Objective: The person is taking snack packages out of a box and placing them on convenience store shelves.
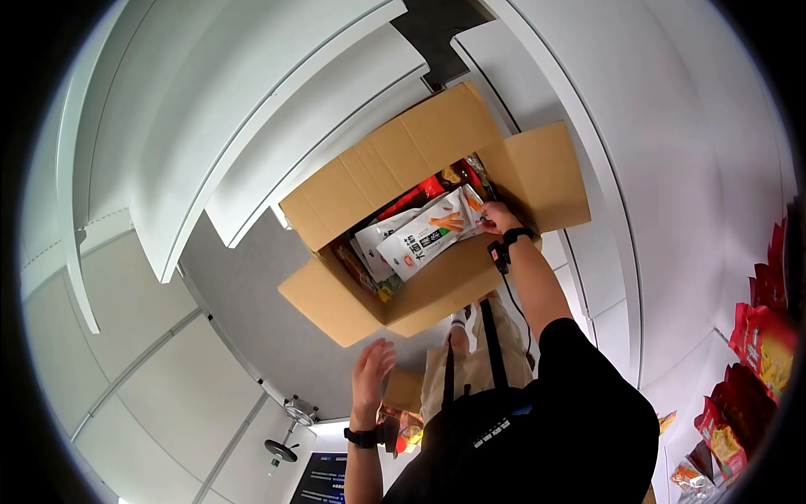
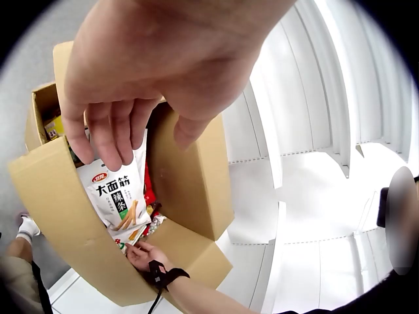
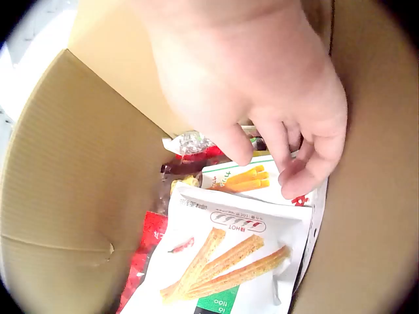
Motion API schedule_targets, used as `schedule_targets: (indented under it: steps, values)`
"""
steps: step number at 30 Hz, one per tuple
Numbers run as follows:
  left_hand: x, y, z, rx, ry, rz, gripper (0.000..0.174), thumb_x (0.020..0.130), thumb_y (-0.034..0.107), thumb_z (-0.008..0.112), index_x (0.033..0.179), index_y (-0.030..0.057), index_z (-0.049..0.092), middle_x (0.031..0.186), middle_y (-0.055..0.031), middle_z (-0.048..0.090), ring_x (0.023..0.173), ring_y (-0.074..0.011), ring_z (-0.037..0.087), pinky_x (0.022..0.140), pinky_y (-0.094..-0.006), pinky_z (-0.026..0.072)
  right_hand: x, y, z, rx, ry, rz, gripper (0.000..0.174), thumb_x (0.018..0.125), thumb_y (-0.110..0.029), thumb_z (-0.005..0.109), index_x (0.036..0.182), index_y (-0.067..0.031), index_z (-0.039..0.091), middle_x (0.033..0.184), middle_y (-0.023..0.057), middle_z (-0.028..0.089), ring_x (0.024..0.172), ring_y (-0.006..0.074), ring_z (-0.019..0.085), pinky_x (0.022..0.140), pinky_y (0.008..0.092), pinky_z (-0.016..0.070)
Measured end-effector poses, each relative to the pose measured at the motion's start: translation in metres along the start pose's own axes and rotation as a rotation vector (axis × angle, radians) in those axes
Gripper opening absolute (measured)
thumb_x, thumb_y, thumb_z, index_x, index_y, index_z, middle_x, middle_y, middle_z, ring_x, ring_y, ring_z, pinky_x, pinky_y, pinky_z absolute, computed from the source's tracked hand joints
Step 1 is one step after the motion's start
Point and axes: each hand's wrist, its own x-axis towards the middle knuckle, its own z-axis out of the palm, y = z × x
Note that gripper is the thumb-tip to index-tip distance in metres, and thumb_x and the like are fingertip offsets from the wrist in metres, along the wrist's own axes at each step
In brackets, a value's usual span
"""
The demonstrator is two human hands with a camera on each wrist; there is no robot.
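Observation:
An open cardboard box [image 1: 537,172] holds several snack packets. On top lies a white snack packet [image 1: 426,235] with dark lettering and a picture of orange-brown strips; another white packet [image 1: 369,248] lies partly beneath it. My right hand [image 1: 501,218] reaches into the box at the packet's far end. Its fingers [image 3: 298,183] are loosely bent, fingertips at a white packet with yellow sticks [image 3: 249,180], thumb apart from them. My left hand [image 1: 370,374] hovers outside the box near a flap, fingers relaxed and holding nothing; in the left wrist view it overlaps the box.
White shelves [image 1: 294,109] curve along the left and back. Red snack bags [image 1: 764,340] stand at the right edge. Below, by my legs, a smaller carton [image 1: 403,391] sits near more colourful packets [image 1: 410,433]. A wheeled stand [image 1: 300,410] is at the lower left.

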Motion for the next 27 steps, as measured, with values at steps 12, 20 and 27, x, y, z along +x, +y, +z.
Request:
schedule_targets:
  steps: [12, 20, 27]
  values:
    - [-0.002, 0.019, 0.018, 0.036, -0.125, 0.096, 0.046, 0.094, 0.033, 0.051, 0.125, -0.0009, 0.048, 0.116, -0.0110, 0.059, 0.100, -0.0186, 0.058, 0.086, -0.0312, 0.0456, -0.105, -0.013, -0.019, -0.135, -0.053, -0.428, 0.024, 0.069, 0.000, 0.062, 0.052, -0.0027, 0.045, 0.050, 0.0039, 0.041, 0.039, 0.0139, 0.038, 0.036, 0.0279, 0.0264]
    - [-0.022, 0.039, 0.024, -0.041, -0.196, 0.200, 0.043, 0.092, 0.031, 0.054, 0.122, -0.0009, 0.053, 0.113, -0.0103, 0.060, 0.100, -0.0193, 0.058, 0.087, -0.0315, 0.0454, -0.182, -0.013, -0.036, 0.048, -0.126, -0.453, 0.017, 0.072, -0.003, 0.065, 0.060, -0.0051, 0.052, 0.054, 0.0007, 0.043, 0.044, 0.0101, 0.040, 0.039, 0.0240, 0.0267]
    - [-0.045, 0.030, 0.001, -0.024, -0.275, 0.295, 0.042, 0.092, 0.032, 0.055, 0.120, 0.0002, 0.055, 0.111, -0.0087, 0.061, 0.100, -0.0183, 0.058, 0.086, -0.0308, 0.0455, -0.246, 0.016, -0.037, 0.365, -0.242, -0.363, 0.019, 0.072, 0.004, 0.065, 0.063, -0.0072, 0.053, 0.056, -0.0015, 0.045, 0.045, 0.0070, 0.039, 0.040, 0.0204, 0.0297]
